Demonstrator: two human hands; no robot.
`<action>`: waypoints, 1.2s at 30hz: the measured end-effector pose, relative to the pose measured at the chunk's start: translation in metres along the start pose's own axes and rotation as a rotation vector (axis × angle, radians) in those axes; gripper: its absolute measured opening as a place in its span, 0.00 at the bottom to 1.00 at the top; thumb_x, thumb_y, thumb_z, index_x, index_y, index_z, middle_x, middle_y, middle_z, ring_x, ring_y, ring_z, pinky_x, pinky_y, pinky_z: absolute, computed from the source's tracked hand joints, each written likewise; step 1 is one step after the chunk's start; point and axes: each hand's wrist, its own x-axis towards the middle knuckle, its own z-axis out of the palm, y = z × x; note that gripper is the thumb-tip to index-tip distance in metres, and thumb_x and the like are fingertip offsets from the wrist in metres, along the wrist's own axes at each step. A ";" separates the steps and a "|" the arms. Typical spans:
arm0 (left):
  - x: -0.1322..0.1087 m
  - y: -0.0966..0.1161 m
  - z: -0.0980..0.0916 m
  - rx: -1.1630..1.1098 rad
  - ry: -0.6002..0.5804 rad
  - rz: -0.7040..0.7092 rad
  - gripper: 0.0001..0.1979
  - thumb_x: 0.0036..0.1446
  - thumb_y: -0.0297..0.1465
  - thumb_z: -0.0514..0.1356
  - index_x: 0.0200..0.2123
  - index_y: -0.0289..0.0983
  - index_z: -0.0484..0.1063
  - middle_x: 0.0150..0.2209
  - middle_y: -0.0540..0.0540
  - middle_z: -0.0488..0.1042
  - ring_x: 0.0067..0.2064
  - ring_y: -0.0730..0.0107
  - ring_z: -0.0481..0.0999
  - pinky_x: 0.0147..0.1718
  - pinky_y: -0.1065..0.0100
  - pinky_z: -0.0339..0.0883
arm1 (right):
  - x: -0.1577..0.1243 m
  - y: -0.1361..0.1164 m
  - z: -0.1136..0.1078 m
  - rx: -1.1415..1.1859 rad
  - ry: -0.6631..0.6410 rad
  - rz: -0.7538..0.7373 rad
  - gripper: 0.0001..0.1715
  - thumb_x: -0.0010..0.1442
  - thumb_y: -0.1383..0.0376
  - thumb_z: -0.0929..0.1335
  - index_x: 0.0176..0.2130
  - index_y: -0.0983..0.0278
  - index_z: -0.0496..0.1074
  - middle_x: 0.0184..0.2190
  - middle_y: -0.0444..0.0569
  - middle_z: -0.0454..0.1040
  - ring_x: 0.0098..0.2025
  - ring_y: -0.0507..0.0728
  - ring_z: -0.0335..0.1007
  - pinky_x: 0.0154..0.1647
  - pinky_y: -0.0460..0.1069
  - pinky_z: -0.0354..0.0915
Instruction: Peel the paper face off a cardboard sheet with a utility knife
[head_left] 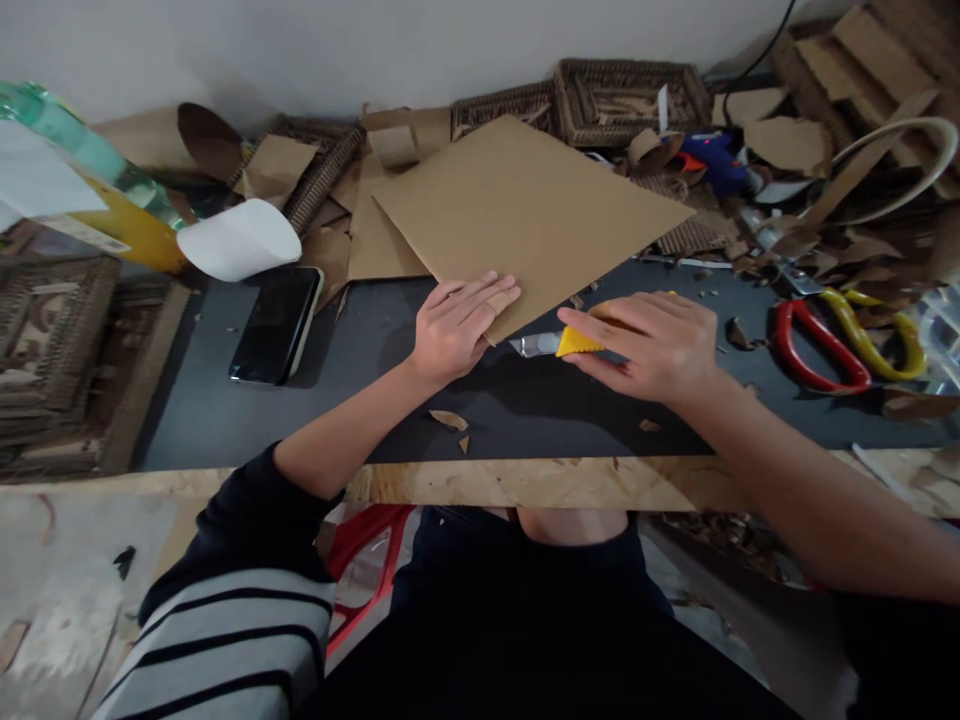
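A large brown cardboard sheet (pixel 517 215) lies on a dark cutting mat (pixel 360 350). My left hand (pixel 457 325) lies flat with its fingers stretched over the sheet's near corner, pressing it down. My right hand (pixel 649 345) is closed round a yellow utility knife (pixel 574 343). The knife's metal blade points left, close to the sheet's corner and my left fingertips.
A black phone (pixel 276 322) lies on the mat at the left, beside a white cup (pixel 240 240) and a bottle (pixel 97 190). Red and yellow scissors (pixel 844 340) lie at the right. Woven cardboard baskets (pixel 630 98), a glue gun (pixel 712 160) and cardboard scraps crowd the back.
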 end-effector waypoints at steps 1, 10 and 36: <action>0.000 0.000 0.000 0.004 0.006 0.008 0.26 0.82 0.42 0.46 0.62 0.43 0.81 0.63 0.40 0.84 0.68 0.57 0.82 0.62 0.54 0.74 | 0.000 -0.001 0.001 0.015 0.010 0.008 0.23 0.78 0.50 0.70 0.65 0.50 0.81 0.43 0.48 0.87 0.40 0.57 0.81 0.38 0.53 0.68; 0.000 0.000 -0.001 0.023 0.011 0.045 0.26 0.82 0.41 0.45 0.64 0.42 0.80 0.64 0.40 0.83 0.68 0.58 0.82 0.62 0.55 0.74 | 0.001 -0.001 0.004 0.069 0.132 -0.011 0.20 0.77 0.52 0.72 0.62 0.52 0.83 0.42 0.48 0.87 0.39 0.56 0.81 0.35 0.51 0.65; 0.006 0.009 -0.004 0.103 0.109 0.116 0.22 0.78 0.29 0.50 0.63 0.40 0.81 0.59 0.40 0.86 0.63 0.60 0.85 0.56 0.58 0.78 | 0.000 -0.001 0.005 0.015 0.122 -0.056 0.21 0.76 0.52 0.71 0.62 0.54 0.83 0.40 0.49 0.86 0.37 0.56 0.79 0.37 0.51 0.67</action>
